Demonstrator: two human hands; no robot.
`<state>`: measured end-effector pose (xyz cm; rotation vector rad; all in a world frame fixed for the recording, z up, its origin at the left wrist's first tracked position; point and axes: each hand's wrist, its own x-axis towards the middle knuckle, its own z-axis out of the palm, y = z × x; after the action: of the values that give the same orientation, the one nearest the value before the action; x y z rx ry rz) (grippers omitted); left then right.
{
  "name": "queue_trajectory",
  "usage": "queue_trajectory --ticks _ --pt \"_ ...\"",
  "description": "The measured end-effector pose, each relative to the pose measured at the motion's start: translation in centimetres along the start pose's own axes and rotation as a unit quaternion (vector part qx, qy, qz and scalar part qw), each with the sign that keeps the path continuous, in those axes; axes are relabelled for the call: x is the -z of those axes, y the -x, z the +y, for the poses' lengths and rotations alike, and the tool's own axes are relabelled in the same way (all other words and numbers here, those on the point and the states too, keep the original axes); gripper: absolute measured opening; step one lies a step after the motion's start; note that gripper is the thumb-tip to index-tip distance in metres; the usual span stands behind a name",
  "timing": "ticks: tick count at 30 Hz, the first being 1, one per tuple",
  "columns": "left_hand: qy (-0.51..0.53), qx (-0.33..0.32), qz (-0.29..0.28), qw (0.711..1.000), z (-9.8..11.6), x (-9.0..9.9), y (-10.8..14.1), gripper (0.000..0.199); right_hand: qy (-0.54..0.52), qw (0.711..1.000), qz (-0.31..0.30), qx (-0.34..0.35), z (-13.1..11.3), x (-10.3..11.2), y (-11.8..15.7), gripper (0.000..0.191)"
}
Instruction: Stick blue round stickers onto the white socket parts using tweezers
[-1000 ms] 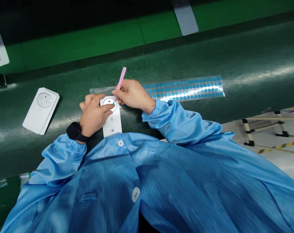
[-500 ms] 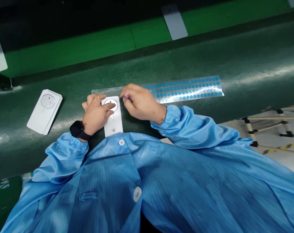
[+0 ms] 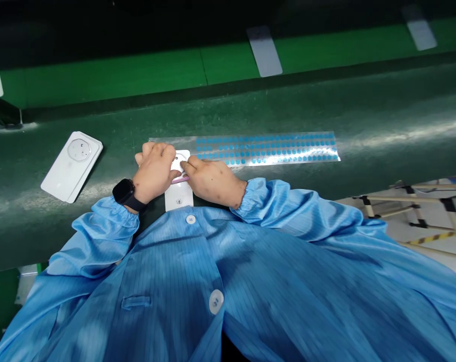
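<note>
While hunched over a dark green conveyor belt [image 3: 382,108], left to right: first, well left of the hands, a white plastic plate [image 3: 72,167] lying flat and askew on the belt, a round recess near its upper end, a second plate apparently stacked beneath; next, a black smartwatch [image 3: 124,192] on the left wrist, the gathered blue cuff of an antistatic smock [image 3: 103,218] just behind it; then the left hand [image 3: 154,173], fingers curled and close together, bearing down on the upper end of a narrow white card [image 3: 179,197], thumb stretched toward a round ring on the card, partly covered; card flat on the belt between both hands, long axis toward the chest, a small printed mark on its lower end; pink tweezers [image 3: 180,179] across the card just below the left thumb, tips hidden; right hand [image 3: 212,186] just beside the left, fingers drawn together at the tweezers, exact pinch hard to see; above and to the right, a clear film strip [image 3: 265,149] flat on the belt, rows of small blue discs [image 3: 265,146] along it; far right, off the belt, a trestle frame [image 3: 412,206] banded with black tape.
</note>
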<state>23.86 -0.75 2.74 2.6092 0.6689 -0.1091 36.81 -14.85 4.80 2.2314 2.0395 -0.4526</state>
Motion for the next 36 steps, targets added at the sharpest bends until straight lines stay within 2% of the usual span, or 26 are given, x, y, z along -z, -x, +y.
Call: queue_trajectory --ticks 11,16,19,22,25,27,28,31,33,34,36 --pt "0.014 -0.022 0.002 1.0 -0.6 -0.4 -0.3 0.033 -0.023 0.999 -0.028 -0.017 0.7 0.9 -0.5 0.041" --pt "-0.007 0.021 -0.034 0.999 0.9 0.3 -0.3 0.037 -0.018 0.999 -0.03 0.001 1.0 1.1 -0.6 0.039" --pt "-0.004 0.034 -0.053 0.998 1.9 0.6 -0.4 0.043 0.001 1.0 -0.026 -0.011 1.2 0.9 -0.7 0.037" --pt "0.007 0.04 -0.051 0.998 2.0 0.6 -0.5 0.041 0.008 1.0 -0.004 -0.011 1.9 0.3 -0.9 0.032" --pt "0.019 0.047 -0.032 0.998 2.0 0.3 -0.5 0.039 -0.057 0.996 0.067 -0.014 2.9 -0.9 -1.4 0.024" --pt "0.038 0.051 -0.011 0.998 2.1 -0.1 -0.4 0.04 -0.175 0.974 0.135 -0.039 3.5 -1.6 -2.0 0.029" --pt "0.051 0.053 0.004 0.997 2.2 -0.3 -0.5 0.04 -0.251 0.955 0.148 -0.057 3.7 -1.8 -2.5 0.033" --pt "0.074 0.058 0.088 0.992 2.1 -0.4 -0.3 0.04 -0.474 0.864 0.118 -0.125 3.6 -0.6 -4.7 0.038" --pt "0.064 0.065 0.181 0.979 1.0 0.5 0.7 0.042 -0.559 0.803 0.116 -0.171 3.5 1.8 -7.0 0.037" --pt "0.053 0.073 0.231 0.969 0.1 1.3 1.6 0.043 -0.569 0.787 0.138 -0.195 3.6 3.4 -8.4 0.037" --pt "0.03 0.109 0.31 0.944 -2.5 3.3 4.1 0.043 -0.536 0.788 0.188 -0.236 4.5 7.0 -11.5 0.037"
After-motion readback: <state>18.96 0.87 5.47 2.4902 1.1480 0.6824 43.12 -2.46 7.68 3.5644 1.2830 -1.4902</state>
